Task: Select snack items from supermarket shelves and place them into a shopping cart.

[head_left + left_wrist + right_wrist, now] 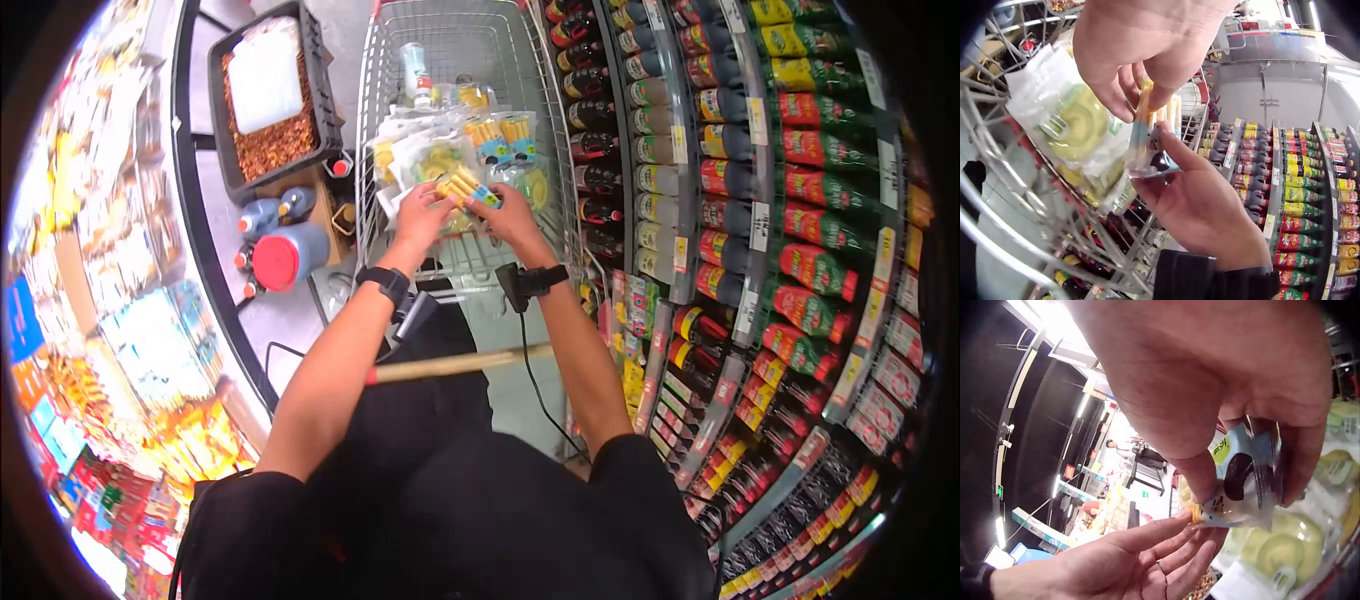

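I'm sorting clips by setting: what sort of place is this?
Most likely a supermarket aisle: shelves of bottled sauces with price tags, a wire shopping cart, and a sealed snack pack held above others in it.

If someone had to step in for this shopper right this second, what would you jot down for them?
Left hand: pinches the top of the snack packet, yellow sticks with a blue label.
Right hand: pinches the same packet from the other side.
Where: the packet is held over the shopping cart, just above a heap of similar packets. A white bottle sits farther along in the cart. The bottle shelves are on the right.
Done: many packets already lie in the cart.
Left: this one is not set down; probably lay it with the others.
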The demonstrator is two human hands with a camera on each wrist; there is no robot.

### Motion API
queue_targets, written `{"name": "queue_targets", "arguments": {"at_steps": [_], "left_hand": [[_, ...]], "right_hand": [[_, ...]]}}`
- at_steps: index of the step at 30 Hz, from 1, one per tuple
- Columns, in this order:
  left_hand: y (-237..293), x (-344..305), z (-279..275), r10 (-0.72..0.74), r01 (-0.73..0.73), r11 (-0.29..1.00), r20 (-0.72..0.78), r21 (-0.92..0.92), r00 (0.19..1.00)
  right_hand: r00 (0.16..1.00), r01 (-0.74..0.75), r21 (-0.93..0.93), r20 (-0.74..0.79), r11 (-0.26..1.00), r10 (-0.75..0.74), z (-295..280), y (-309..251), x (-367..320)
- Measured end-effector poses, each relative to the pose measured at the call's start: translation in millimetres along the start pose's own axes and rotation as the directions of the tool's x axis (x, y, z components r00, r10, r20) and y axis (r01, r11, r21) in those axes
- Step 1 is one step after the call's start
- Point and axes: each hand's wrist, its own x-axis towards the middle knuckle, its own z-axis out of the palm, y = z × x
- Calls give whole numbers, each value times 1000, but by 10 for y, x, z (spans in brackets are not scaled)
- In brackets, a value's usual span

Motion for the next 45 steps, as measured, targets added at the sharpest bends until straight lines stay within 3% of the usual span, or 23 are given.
{"name": "queue_targets", "arguments": {"at_steps": [1,4,8,9,12,13,16,17,20,24,27,30,31,32,34,36,38,41,44,45], "left_hand": [[50,138,172,9,-8,1000,35,-24,999],[101,556,567,9,-10,1000,95,11,995],[-62,936,723,54,-96,955,151,280,987],[-134,946,716,132,-183,897,151,403,980],[-148,720,634,146,-228,780,185,583,972],[-106,606,579,184,-284,768,227,574,956],[-50,254,394,213,-275,800,175,533,961],[-28,172,279,187,-277,739,209,614,960],[30,-158,-67,180,-254,762,181,596,967],[-70,-508,-678,307,-312,799,97,514,947],[-28,-834,-1108,313,-286,832,24,476,949],[-51,-1192,-1396,321,-253,881,-111,400,941],[-75,-1309,-1484,327,-248,887,-151,390,933],[-219,-1372,-1646,376,-305,892,-173,332,910],[-217,-1672,-1771,357,-280,917,-268,285,895],[-269,-1923,-2031,336,-267,937,-380,223,862],[-361,-2178,-2383,359,-242,925,-466,292,809],[-498,-2523,-2878,447,-208,883,-620,420,645],[-651,-2805,-3429,426,-192,905,-787,380,446],[-707,-2893,-3622,418,-177,908,-818,379,396]], "right_hand": [[971,166,-281,-122,945,-207,-142,3,97],[976,70,-74,-200,995,-84,-443,315,636],[959,-52,-181,-283,982,-1,-620,476,1096],[966,-29,-197,-256,980,-22,-620,524,1139],[938,-61,-471,-328,880,-111,-567,359,1128],[917,-133,-484,-390,865,-77,-555,231,1017],[935,-102,-631,-325,769,-143,-645,196,977],[959,-87,-602,-265,793,-96,-713,133,951],[960,4,-601,-221,799,-171,-785,376,1129],[973,96,-608,-111,788,-204,-828,301,1149],[932,165,-634,-149,755,-329,-843,286,1164],[929,173,-734,-101,657,-356,-865,241,1191],[913,183,-825,-59,534,-403,-893,177,1160],[885,232,-826,-39,513,-463,-883,73,1075],[814,347,-802,0,486,-581,-815,-117,970],[723,477,-749,38,460,-689,-699,-283,950],[662,632,-693,250,346,-707,-333,-918,495],[639,768,-473,524,432,-563,477,-1785,-244],[388,922,-277,664,271,-639,1403,-2209,-773],[357,934,-250,708,257,-610,1750,-2333,-1001]]}}
